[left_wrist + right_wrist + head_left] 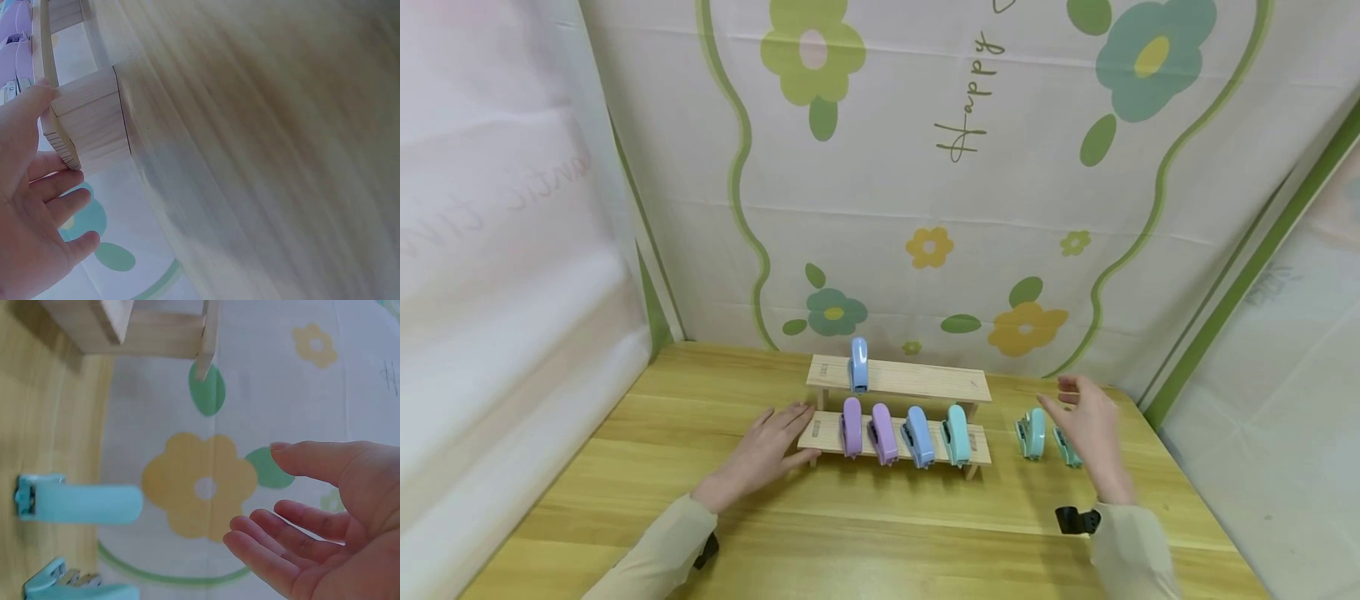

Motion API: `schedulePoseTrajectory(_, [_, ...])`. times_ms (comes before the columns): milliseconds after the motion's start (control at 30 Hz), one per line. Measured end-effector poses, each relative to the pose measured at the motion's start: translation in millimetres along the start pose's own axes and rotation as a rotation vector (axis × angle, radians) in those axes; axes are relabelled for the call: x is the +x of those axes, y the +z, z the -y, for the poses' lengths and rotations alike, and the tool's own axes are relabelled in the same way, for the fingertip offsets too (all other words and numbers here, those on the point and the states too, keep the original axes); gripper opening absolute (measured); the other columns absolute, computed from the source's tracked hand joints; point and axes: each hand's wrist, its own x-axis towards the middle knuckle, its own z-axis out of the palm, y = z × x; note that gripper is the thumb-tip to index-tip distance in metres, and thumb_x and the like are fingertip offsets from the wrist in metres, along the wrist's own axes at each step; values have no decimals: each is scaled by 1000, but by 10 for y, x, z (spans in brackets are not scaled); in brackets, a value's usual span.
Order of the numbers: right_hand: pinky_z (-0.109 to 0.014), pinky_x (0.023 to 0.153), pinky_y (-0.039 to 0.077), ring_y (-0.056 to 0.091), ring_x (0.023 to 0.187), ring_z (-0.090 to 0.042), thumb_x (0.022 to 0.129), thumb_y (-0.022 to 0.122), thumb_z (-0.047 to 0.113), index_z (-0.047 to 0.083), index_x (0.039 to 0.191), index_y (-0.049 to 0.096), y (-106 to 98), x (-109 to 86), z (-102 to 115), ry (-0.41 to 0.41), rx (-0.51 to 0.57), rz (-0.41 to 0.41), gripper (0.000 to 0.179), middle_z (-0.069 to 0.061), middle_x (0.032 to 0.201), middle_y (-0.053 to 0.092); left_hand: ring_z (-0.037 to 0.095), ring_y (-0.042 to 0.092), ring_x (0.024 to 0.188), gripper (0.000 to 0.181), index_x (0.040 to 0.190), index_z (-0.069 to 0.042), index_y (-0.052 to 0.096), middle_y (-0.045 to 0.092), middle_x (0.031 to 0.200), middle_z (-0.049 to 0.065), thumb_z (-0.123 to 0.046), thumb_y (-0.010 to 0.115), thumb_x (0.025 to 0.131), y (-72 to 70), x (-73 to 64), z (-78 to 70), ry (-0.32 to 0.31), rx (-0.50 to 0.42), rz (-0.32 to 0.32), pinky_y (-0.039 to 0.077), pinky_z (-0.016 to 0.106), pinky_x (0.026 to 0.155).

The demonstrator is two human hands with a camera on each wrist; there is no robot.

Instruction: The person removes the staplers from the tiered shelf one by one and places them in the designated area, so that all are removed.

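Note:
A two-tier wooden stand [925,379] holds small staplers. One blue stapler [859,365] stands at the left of the upper tier. Along the lower tier are a purple stapler [852,427], a second purple one, a blue stapler [918,437] and a teal stapler [957,435]. My left hand [767,450] grips the lower tier's left end, thumb at the front corner and fingers along the side. My right hand [1088,421] is raised over the table, thumb and fingers apart with nothing between them. Beneath it are a teal stapler [87,503] and another teal stapler [1066,447], partly hidden in the head view.
The wooden table [880,533] extends in front of the stand. Behind it hangs a white cloth [880,183] with printed flowers, and more cloth encloses the left and right sides. Dark bands [1077,521] circle both wrists.

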Motion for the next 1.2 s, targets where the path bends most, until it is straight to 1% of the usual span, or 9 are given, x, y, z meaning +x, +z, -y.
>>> schedulePoseTrajectory(200, [-53, 87, 60, 66, 105, -46, 92, 71, 17, -10, 124, 57, 98, 63, 281, -42, 66, 35, 44, -31, 122, 62, 37, 53, 134, 73, 141, 2, 51, 54, 145, 18, -43, 72, 88, -6, 7, 14, 2, 5, 0, 39, 62, 113])
schedulePoseTrajectory(433, [-51, 84, 61, 68, 101, -43, 89, 74, 14, -8, 120, 60, 290, 93, 617, -123, 126, 43, 40, -28, 118, 65, 37, 55, 132, 71, 139, 3, 53, 56, 143, 19, -40, 74, 86, -25, 5, 5, 7, 5, -15, 40, 63, 112])
schedulePoseTrajectory(500, [-50, 84, 61, 68, 101, -42, 88, 75, 15, -7, 119, 60, 344, 93, 706, -135, 147, 55, 41, -27, 117, 66, 38, 55, 132, 71, 139, 3, 53, 56, 144, 19, -40, 74, 87, -27, 0, 5, 4, 5, -10, 40, 63, 112])
schedulePoseTrajectory(667, [-50, 85, 61, 68, 103, -40, 89, 75, 19, -5, 120, 60, 472, 80, 912, -140, 202, 96, 42, -24, 118, 66, 37, 53, 134, 72, 140, 2, 52, 54, 145, 19, -41, 73, 87, -27, -9, 10, -4, 0, 9, 39, 63, 112])
schedulePoseTrajectory(900, [-48, 84, 62, 69, 102, -36, 89, 75, 20, -2, 119, 61, 616, 62, 1156, -167, 238, 131, 40, -22, 118, 67, 37, 52, 136, 73, 142, 2, 50, 53, 146, 18, -43, 72, 88, -21, -2, 16, -10, -18, 24, 37, 62, 114])
schedulePoseTrajectory(1200, [-45, 83, 63, 69, 100, -33, 87, 77, 18, -1, 116, 62, 791, 55, 1399, -179, 261, 170, 38, -20, 115, 67, 37, 53, 134, 73, 141, 2, 51, 55, 144, 19, -41, 73, 88, 2, -4, 19, 0, -23, 5, 38, 63, 113])
